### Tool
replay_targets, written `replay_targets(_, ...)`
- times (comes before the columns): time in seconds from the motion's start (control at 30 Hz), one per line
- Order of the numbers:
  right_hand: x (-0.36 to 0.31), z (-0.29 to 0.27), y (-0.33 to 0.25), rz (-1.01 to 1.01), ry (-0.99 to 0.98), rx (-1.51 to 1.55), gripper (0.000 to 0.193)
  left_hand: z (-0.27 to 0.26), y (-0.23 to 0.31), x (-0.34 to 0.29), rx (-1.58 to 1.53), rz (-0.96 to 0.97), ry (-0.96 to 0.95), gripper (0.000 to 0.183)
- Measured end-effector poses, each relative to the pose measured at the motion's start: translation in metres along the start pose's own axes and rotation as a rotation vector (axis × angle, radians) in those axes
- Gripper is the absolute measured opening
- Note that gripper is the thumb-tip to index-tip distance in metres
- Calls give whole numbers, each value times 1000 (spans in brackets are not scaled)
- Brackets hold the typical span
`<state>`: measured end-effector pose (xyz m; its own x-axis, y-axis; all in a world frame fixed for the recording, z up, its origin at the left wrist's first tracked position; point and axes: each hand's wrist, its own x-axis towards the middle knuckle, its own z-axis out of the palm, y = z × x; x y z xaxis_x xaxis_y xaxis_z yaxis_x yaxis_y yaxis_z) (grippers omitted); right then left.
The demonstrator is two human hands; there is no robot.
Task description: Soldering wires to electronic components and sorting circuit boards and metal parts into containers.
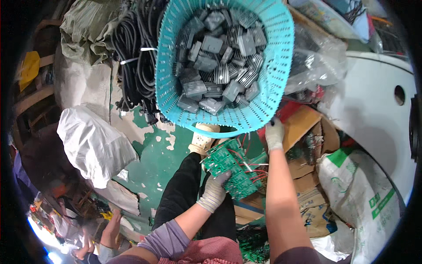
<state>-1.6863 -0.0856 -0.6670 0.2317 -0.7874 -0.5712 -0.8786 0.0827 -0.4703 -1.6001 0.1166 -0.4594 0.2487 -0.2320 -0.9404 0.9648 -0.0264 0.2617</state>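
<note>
My left hand (214,193), in a pale glove with grey fingertips, grips a green circuit board panel (233,169) with red wires by its near left edge. The panel is tilted in front of my legs. My right hand (274,135), also gloved, reaches up to the near right corner of a turquoise plastic basket (281,66). Its dark fingertips meet the basket's edge; whether they grip it is hidden. Inside the basket lie many grey finned metal blocks (212,44), like heat sinks.
Bundled black cables (136,57) lie left of the basket, with a white sack (94,147) nearer. On the right are cardboard boxes (301,125), a green-printed white sack (347,189) and a white rounded panel (373,97). More circuit boards (252,242) lie low down. People (83,233) sit at lower left.
</note>
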Motion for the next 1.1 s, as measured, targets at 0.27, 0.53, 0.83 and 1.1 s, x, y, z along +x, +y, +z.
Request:
replay_targets(0.27, -128, -167, -42, -15, 252, 315, 55, -11, 16, -72, 98, -294, -203, 36)
replay_targets(0.53, -195, -177, -111, 115, 183, 980, 93, -25, 77, -171, 192, -406, -148, 35)
replay_targets(0.83, -294, -203, -165, 175, 136, 796, 67, -12, 130, -215, 493, -393, -202, 32)
replay_targets(1.1, -381, -108, -57, 511, 136, 850, 67, 13, 168, -221, 615, -521, -161, 36)
